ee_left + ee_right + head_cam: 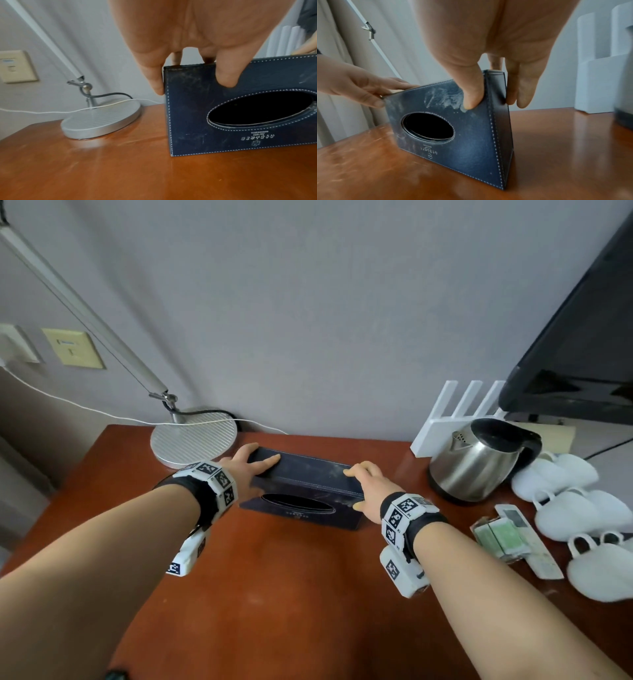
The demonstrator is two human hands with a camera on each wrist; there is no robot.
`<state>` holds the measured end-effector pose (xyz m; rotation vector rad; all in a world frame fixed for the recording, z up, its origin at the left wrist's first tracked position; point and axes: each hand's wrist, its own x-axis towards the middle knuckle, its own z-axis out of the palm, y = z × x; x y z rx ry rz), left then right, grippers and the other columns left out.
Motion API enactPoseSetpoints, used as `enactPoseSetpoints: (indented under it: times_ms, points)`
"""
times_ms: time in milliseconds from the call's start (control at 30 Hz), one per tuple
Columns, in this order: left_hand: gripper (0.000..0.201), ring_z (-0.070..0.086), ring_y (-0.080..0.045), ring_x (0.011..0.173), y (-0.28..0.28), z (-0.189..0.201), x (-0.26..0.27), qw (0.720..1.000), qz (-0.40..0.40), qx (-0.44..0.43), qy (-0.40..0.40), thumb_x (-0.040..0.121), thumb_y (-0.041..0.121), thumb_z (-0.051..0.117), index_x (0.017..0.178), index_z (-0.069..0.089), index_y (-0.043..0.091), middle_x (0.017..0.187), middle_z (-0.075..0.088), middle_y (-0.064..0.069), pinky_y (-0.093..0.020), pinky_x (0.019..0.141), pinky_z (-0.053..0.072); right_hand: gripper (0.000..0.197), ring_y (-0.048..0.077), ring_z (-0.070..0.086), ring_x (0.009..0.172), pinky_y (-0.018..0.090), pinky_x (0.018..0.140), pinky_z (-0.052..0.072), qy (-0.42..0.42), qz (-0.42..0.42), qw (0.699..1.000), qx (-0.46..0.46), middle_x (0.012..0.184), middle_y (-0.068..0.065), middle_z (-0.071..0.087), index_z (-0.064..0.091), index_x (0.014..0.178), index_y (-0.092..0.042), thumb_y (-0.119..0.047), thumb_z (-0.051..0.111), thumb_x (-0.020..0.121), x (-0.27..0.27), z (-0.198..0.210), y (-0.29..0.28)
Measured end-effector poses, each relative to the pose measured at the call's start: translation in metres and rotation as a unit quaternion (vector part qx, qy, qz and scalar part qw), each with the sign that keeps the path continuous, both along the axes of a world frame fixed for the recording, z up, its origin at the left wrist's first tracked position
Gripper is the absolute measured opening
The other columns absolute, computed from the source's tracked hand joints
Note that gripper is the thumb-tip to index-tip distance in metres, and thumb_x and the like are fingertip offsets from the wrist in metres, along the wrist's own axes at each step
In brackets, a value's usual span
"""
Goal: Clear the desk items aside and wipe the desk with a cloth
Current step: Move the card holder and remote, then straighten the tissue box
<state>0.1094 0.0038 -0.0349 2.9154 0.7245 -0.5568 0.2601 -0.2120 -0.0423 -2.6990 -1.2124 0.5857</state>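
Tissue box (308,487), a dark stitched leather case with an oval slot, sits at the centre of the head view near the back of the tabletop (274,577), tipped so the slot faces the camera. It is held at both ends: the left hand (245,465) clamps its left end, thumb on the slotted face and fingers over the top edge, and the right hand (368,489) pinches its right end the same way, so each grip is closed on the box rather than open. Two hands probably suit a wide, light case that must go aside before wiping. At left of centre stands the lamp base (193,441); at right the kettle (479,463), white cups (565,511) and a remote (529,539) crowd the edge, likely already moved over. No cloth shows anywhere. Whether the box's lower edge touches the wood or hovers just above is hard to tell, and its inside is black, so any tissues are hidden.
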Motion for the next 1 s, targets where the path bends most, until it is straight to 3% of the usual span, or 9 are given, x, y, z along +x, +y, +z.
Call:
enactPoseSetpoints:
  times_ms: [133, 200, 300, 400, 567, 633, 767, 867, 1000]
  points:
    - [0.063, 0.030, -0.026, 0.138, -0.027, -0.003, 0.028, 0.999, -0.042, 0.023, 0.025, 0.093, 0.043, 0.042, 0.143, 0.004, 0.051, 0.157, -0.011, 0.006, -0.035, 0.096, 0.045, 0.060, 0.017, 0.042, 0.053, 0.031, 0.057, 0.043, -0.012, -0.028, 0.999, 0.010, 0.145, -0.005, 0.019, 0.030, 0.136, -0.022, -0.002, 0.057, 0.086, 0.027, -0.004, -0.026]
    - [0.062, 0.036, -0.025, 0.135, -0.039, -0.001, 0.041, 0.998, -0.048, 0.017, 0.044, 0.094, 0.041, 0.041, 0.143, 0.006, 0.051, 0.156, -0.014, 0.006, -0.035, 0.090, 0.050, 0.065, 0.017, 0.051, 0.063, 0.033, 0.068, 0.051, -0.007, -0.050, 0.999, 0.013, 0.151, -0.005, 0.012, 0.030, 0.136, -0.023, 0.007, 0.052, 0.084, 0.041, -0.005, -0.037]
    - [0.071, 0.057, -0.024, 0.106, -0.058, 0.004, 0.063, 0.999, -0.016, 0.002, 0.049, 0.095, 0.036, 0.045, 0.145, -0.004, 0.045, 0.156, -0.013, 0.002, -0.031, 0.085, 0.051, 0.076, 0.021, 0.063, 0.091, 0.038, 0.083, 0.054, 0.015, -0.086, 0.996, 0.026, 0.157, -0.008, -0.001, 0.031, 0.136, -0.027, 0.018, 0.043, 0.077, 0.061, -0.006, -0.047]
    - [0.074, 0.051, -0.022, 0.116, -0.054, -0.002, 0.083, 1.000, 0.004, -0.013, 0.027, 0.097, 0.020, 0.042, 0.144, -0.009, 0.046, 0.156, -0.013, 0.002, -0.029, 0.080, 0.052, 0.083, 0.023, 0.060, 0.106, 0.036, 0.091, 0.051, 0.042, -0.102, 0.993, 0.038, 0.158, -0.007, -0.004, 0.030, 0.140, -0.029, 0.022, 0.039, 0.076, 0.073, -0.004, -0.047]
    - [0.064, 0.037, -0.024, 0.134, -0.032, -0.005, 0.098, 0.999, -0.008, -0.036, -0.033, 0.098, 0.013, 0.041, 0.148, 0.010, 0.037, 0.156, 0.003, -0.001, -0.031, 0.099, 0.042, 0.078, 0.021, 0.051, 0.123, 0.030, 0.105, 0.040, 0.061, -0.121, 0.987, 0.082, 0.158, -0.004, 0.004, 0.031, 0.143, -0.027, 0.020, 0.038, 0.081, 0.088, -0.003, -0.037]
    - [0.061, 0.035, -0.023, 0.135, -0.022, -0.008, 0.106, 0.996, -0.002, -0.056, -0.063, 0.097, 0.012, 0.043, 0.148, 0.018, 0.033, 0.154, 0.013, -0.001, -0.032, 0.104, 0.038, 0.069, 0.019, 0.047, 0.126, 0.023, 0.100, 0.038, 0.039, -0.139, 0.984, 0.101, 0.156, -0.002, 0.011, 0.031, 0.142, -0.027, 0.014, 0.037, 0.087, 0.091, -0.005, -0.033]
    - [0.053, 0.040, -0.026, 0.131, -0.008, -0.010, 0.119, 0.986, 0.047, -0.103, -0.124, 0.093, 0.016, 0.051, 0.143, 0.033, 0.022, 0.147, 0.029, -0.005, -0.034, 0.108, 0.034, 0.063, 0.029, 0.049, 0.122, 0.034, 0.095, 0.041, 0.066, -0.236, 0.958, 0.153, 0.150, 0.009, 0.031, 0.018, 0.146, -0.028, -0.009, 0.048, 0.094, 0.101, -0.015, -0.023]
    - [0.068, 0.040, -0.029, 0.130, 0.000, -0.019, 0.124, 0.975, 0.077, -0.122, -0.167, 0.086, 0.019, 0.064, 0.145, 0.029, 0.020, 0.147, 0.026, -0.009, -0.035, 0.108, 0.035, 0.073, 0.029, 0.046, 0.127, 0.035, 0.102, 0.037, 0.097, -0.247, 0.949, 0.172, 0.149, 0.008, 0.036, 0.013, 0.148, -0.029, -0.011, 0.056, 0.091, 0.113, -0.021, -0.013]
    - [0.079, 0.044, -0.029, 0.127, 0.011, -0.034, 0.131, 0.970, 0.111, -0.147, -0.156, 0.083, 0.016, 0.067, 0.147, 0.022, 0.022, 0.148, 0.021, -0.008, -0.035, 0.107, 0.037, 0.063, 0.025, 0.041, 0.132, 0.033, 0.107, 0.033, 0.096, -0.207, 0.960, 0.161, 0.148, 0.007, 0.035, 0.027, 0.145, -0.025, -0.010, 0.057, 0.090, 0.127, -0.033, 0.006]
